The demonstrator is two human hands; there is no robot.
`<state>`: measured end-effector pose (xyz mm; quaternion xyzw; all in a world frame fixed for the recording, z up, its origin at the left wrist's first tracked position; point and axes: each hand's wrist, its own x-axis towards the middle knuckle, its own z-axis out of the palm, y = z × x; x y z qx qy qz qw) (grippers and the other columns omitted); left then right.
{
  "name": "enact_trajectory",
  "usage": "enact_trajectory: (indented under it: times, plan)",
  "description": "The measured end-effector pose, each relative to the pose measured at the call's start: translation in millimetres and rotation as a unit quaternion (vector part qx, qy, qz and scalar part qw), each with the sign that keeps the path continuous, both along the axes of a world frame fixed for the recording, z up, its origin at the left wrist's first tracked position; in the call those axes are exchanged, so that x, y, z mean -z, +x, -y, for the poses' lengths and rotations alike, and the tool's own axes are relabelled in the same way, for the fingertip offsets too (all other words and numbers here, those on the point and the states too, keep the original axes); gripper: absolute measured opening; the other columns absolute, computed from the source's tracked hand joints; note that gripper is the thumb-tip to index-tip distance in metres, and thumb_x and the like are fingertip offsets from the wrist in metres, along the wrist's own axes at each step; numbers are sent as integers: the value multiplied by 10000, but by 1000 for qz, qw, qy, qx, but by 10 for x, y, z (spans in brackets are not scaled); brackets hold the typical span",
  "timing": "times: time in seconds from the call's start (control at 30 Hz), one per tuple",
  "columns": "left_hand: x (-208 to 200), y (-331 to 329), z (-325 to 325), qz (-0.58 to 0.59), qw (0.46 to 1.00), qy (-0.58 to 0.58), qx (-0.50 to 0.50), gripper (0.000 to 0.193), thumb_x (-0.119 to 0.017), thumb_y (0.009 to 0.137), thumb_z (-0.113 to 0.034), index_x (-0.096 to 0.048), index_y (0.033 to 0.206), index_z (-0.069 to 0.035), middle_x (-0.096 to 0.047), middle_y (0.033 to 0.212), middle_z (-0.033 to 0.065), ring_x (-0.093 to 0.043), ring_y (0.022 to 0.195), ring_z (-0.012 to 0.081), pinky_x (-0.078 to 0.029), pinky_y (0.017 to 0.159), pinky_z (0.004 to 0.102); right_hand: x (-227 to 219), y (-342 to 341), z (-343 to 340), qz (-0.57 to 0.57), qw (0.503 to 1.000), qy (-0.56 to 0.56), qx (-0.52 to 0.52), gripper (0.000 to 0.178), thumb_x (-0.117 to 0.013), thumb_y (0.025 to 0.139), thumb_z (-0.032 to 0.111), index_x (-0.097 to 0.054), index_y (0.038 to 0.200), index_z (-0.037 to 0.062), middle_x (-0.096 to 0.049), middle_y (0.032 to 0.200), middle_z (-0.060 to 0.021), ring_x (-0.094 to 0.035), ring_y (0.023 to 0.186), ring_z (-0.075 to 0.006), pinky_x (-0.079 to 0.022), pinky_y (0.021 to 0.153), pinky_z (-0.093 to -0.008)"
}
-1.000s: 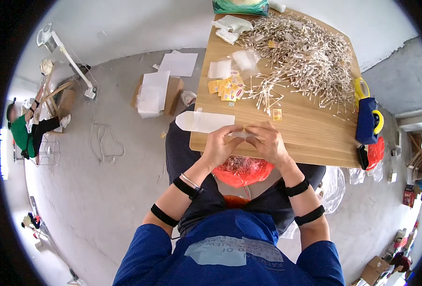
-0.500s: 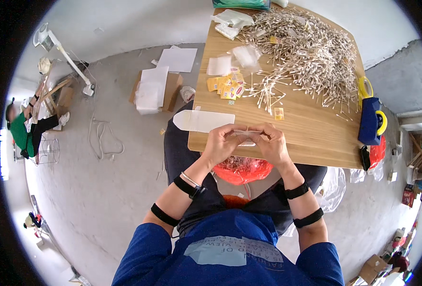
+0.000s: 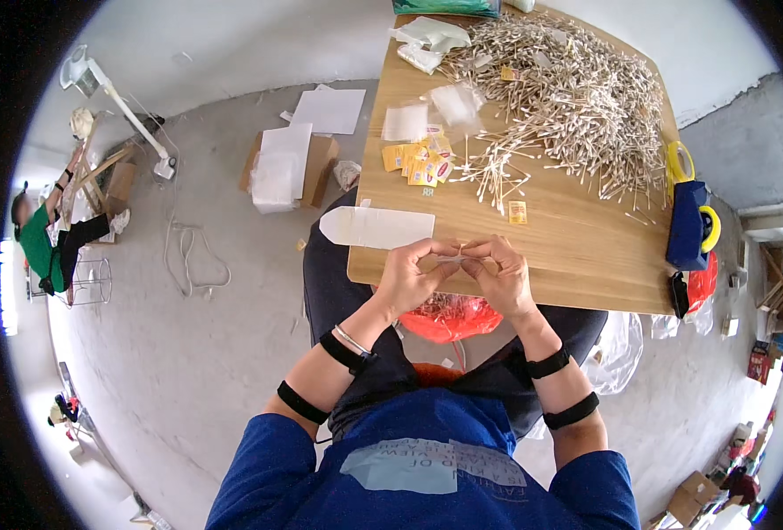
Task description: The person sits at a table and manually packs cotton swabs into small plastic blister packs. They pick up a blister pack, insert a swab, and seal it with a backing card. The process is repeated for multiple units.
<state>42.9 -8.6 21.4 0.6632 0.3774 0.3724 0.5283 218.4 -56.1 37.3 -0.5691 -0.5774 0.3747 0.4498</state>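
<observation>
At the table's near edge, my left hand (image 3: 411, 276) and my right hand (image 3: 503, 275) meet, thumbs and fingertips pinching a small clear plastic bag (image 3: 450, 259) between them. Most of the bag is hidden by the fingers, so its contents cannot be made out. Beside my left hand lies a white card strip (image 3: 378, 227) with a pointed end. Farther off are yellow printed cards (image 3: 416, 162), with a single yellow card (image 3: 518, 212) beyond my right hand. A big heap of cotton swabs (image 3: 577, 106) covers the far right, a looser bunch of swabs (image 3: 495, 172) spilling toward me.
Clear bags (image 3: 406, 124) are stacked on the wooden table (image 3: 586, 256). A blue tape dispenser (image 3: 687, 225) stands at its right edge. Below hangs a red bag (image 3: 449, 318) of swabs. A cardboard box (image 3: 319, 168) sits on the floor; a person in green (image 3: 38, 243) is far left.
My fingers have shifted their pinch, and the bag now shows as a thin edge where its face was visible before. The person at far left has raised an arm.
</observation>
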Motion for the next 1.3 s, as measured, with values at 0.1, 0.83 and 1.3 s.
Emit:
enact_trajectory:
  times: [0.1,0.83,1.3]
  plan:
    - [68,8,10,22,1000,-17,-4,191,-727,805,-54,-684,983,0,-717,985,102,-669,926,140,-514,805,270,-54,1,-33,-13,1000,-18,5,179,-709,780,16,-685,955,48,-666,985,-99,-601,952,-253,-479,845,-343]
    - [136,54,-22,222,937,-267,39,166,-524,950,-88,-623,1052,-1,-641,1082,62,-568,995,98,-434,906,261,203,37,-87,-221,970,-105,16,82,-622,858,-18,-655,932,-11,-644,965,-50,-592,861,-91,-477,773,-241]
    - [186,76,-84,228,950,-207,44,144,-564,946,-130,-618,986,-2,-631,1136,103,-558,1059,138,-422,957,299,242,-3,-100,-234,969,-76,14,98,-642,844,-11,-665,939,-1,-661,961,-65,-596,909,-121,-479,818,-263]
